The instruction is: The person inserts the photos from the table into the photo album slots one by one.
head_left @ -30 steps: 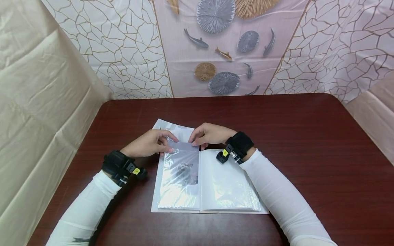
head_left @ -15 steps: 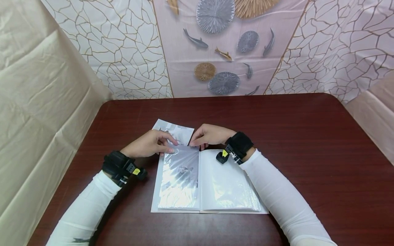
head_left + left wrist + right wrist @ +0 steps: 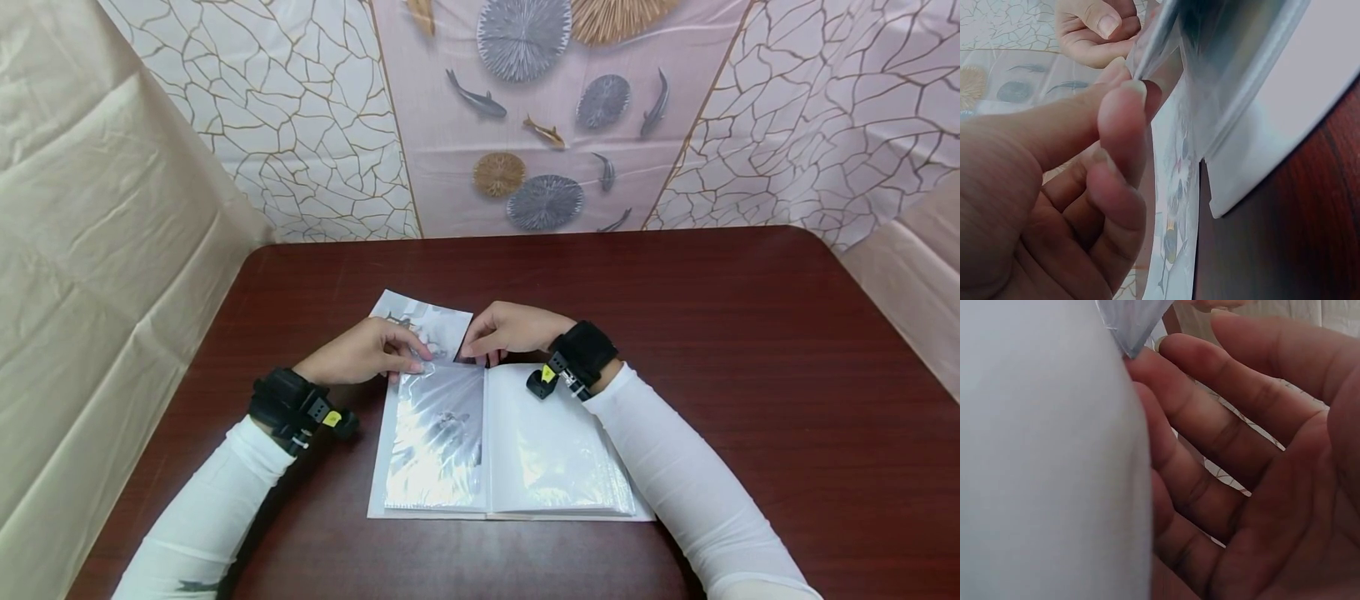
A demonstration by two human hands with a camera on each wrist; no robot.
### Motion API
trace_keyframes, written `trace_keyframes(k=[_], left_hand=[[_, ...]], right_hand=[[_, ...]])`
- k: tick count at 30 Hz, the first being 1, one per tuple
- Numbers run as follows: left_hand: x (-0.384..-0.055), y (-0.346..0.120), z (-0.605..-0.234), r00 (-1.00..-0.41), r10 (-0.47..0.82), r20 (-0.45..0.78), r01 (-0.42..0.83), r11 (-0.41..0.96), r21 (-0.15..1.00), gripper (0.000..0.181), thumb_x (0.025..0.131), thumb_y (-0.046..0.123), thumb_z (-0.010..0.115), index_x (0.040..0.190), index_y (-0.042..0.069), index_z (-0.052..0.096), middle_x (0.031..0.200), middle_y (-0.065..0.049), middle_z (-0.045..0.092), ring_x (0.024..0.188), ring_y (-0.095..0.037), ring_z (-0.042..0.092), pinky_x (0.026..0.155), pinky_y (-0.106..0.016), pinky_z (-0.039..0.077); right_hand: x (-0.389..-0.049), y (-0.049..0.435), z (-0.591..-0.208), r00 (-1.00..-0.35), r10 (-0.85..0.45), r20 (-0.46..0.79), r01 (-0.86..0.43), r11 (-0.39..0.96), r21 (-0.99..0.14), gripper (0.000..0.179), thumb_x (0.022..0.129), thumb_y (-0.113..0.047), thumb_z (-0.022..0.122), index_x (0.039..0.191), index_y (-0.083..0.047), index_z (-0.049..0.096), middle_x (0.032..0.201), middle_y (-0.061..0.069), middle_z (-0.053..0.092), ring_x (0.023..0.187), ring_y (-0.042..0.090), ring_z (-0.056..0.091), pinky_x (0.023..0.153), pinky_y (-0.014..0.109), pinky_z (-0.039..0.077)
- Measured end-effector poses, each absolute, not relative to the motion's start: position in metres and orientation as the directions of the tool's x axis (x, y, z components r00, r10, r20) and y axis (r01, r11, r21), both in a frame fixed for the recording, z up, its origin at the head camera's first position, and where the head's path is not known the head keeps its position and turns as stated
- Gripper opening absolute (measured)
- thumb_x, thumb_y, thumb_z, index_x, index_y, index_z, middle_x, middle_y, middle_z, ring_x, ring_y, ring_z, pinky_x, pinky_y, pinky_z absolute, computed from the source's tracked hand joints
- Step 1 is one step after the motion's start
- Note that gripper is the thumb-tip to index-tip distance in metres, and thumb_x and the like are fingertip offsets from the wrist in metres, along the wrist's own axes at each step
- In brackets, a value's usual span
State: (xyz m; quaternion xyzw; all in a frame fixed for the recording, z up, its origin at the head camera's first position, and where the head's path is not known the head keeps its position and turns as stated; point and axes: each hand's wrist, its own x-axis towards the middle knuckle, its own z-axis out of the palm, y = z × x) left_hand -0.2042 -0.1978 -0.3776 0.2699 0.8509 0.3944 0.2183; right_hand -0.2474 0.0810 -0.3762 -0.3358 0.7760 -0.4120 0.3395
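Observation:
A white photo album lies spread on the table, with clear plastic pockets on both pages. Inside the left pocket sits a greyish photo, its picture partly lost in glare. My left hand is at the top of that page; thumb and forefinger pinch the edge of the plastic pocket. By the pocket's top right corner is my right hand. In the right wrist view its fingers are loosely bent, a fingertip against the plastic corner, the thumb standing apart.
A glossy pale sheet with grey marks sticks out beyond the album's top left. The dark red-brown table extends around the album. Patterned cloth hangs behind the table, with a beige cloth at the left.
The greyish photo has slid down into the left pocket, and more of the glossy sheet's grey marks show above. Both hands have shifted only slightly, the right fingers a little lower.

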Motion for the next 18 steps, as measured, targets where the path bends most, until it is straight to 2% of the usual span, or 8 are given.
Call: trace_keyframes(k=[7, 18], left_hand=[[-0.2044, -0.1985, -0.3776, -0.739, 0.656, -0.153, 0.312, 0.534, 0.785, 0.015, 0.094, 0.012, 0.071, 0.109, 0.01, 0.077, 0.081, -0.005, 0.067, 0.058, -0.016, 0.056, 0.055, -0.028, 0.049], [-0.2052, -0.199, -0.3771, -0.716, 0.682, -0.148, 0.356, 0.539, 0.763, 0.013, 0.096, 0.012, 0.07, 0.105, 0.013, 0.079, 0.094, -0.003, 0.072, 0.065, -0.018, 0.057, 0.059, -0.031, 0.052]], right_hand=[[-0.2476, 0.0818, -0.3763, -0.556, -0.797, -0.236, -0.249, 0.431, -0.867, 0.022, 0.101, -0.015, 0.062, 0.111, 0.0, 0.075, 0.083, 0.014, 0.073, 0.074, 0.024, 0.068, 0.072, 0.034, 0.057], [-0.2478, 0.0798, -0.3773, -0.572, -0.779, -0.257, -0.224, 0.45, -0.865, 0.022, 0.1, -0.017, 0.064, 0.111, -0.002, 0.076, 0.085, 0.013, 0.074, 0.076, 0.023, 0.069, 0.074, 0.036, 0.059]])
